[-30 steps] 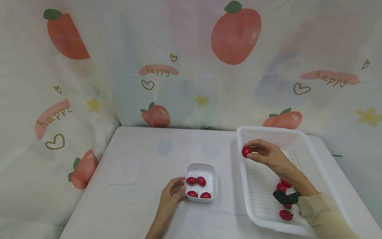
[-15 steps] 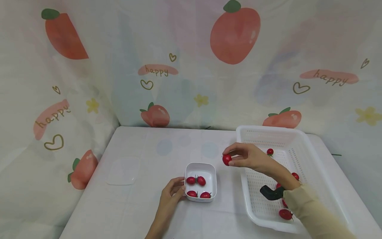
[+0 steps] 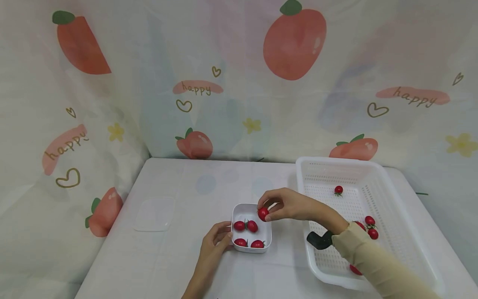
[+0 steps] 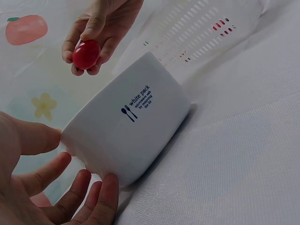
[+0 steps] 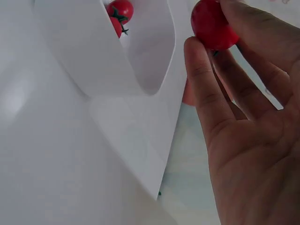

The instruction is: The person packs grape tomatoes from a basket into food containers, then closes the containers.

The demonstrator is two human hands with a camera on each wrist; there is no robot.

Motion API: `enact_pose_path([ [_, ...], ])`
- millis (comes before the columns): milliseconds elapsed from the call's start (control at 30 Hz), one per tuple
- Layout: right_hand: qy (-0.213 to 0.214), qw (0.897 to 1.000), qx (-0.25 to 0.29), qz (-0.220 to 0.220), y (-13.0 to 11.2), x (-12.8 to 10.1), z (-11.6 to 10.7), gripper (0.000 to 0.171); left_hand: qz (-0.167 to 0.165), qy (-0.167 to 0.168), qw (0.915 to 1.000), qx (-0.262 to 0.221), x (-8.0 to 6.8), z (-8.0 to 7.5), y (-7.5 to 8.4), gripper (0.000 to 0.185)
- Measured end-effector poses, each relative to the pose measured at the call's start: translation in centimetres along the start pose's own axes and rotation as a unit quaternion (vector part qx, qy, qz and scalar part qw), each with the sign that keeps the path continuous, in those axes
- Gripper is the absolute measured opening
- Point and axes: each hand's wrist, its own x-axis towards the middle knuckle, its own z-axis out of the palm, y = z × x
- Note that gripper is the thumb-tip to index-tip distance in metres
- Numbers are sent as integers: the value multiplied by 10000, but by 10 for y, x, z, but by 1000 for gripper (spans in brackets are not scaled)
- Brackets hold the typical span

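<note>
A small white plastic box [image 3: 266, 232] stands on the table with several cherry tomatoes [image 3: 252, 226] inside, in a back pair and a front pair. My left hand [image 3: 214, 246] grips its left side, thumb and fingertips against the wall. My right hand [image 3: 289, 204] pinches another cherry tomato [image 3: 263, 214] between thumb and fingers, over the box's back right corner. In the right wrist view the held tomato [image 5: 213, 26] shows close up, apart from the box [image 5: 79, 51]. Printed lettering marks the box's wall [image 4: 136, 105] in the left wrist view.
A large white perforated basket [image 3: 307, 249] stands on the right, holding several more tomatoes [image 3: 373, 234]; the right forearm crosses over it. A clear flat lid [image 3: 154, 214] lies on the table at left. A printed cloth [image 3: 239, 116] hangs behind.
My right hand has carried the cherry tomato left and toward me, from above the basket's left edge to over the white box. My left hand and the box have stayed in place.
</note>
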Motion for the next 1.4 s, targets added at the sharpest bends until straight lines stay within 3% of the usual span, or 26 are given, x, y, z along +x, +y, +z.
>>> enact_pose_path([
  [333, -461, 9955, -806, 182, -8, 14, 17, 27, -32, 18, 10000, 38, 1, -1, 2, 41],
  [700, -755, 9826, -1659, 346, -9, 25, 31, 23, 30, -11, 10000, 0, 0, -1, 2, 41],
  [1100, -681, 9714, -2231, 456, -5, 29, 47, 22, 91, -68, 9999, -78, 1, 0, 1, 41],
  [1400, -391, 9639, -2548, 658, -7, 30, 54, 24, 53, -60, 9999, -66, 0, 0, 1, 41],
])
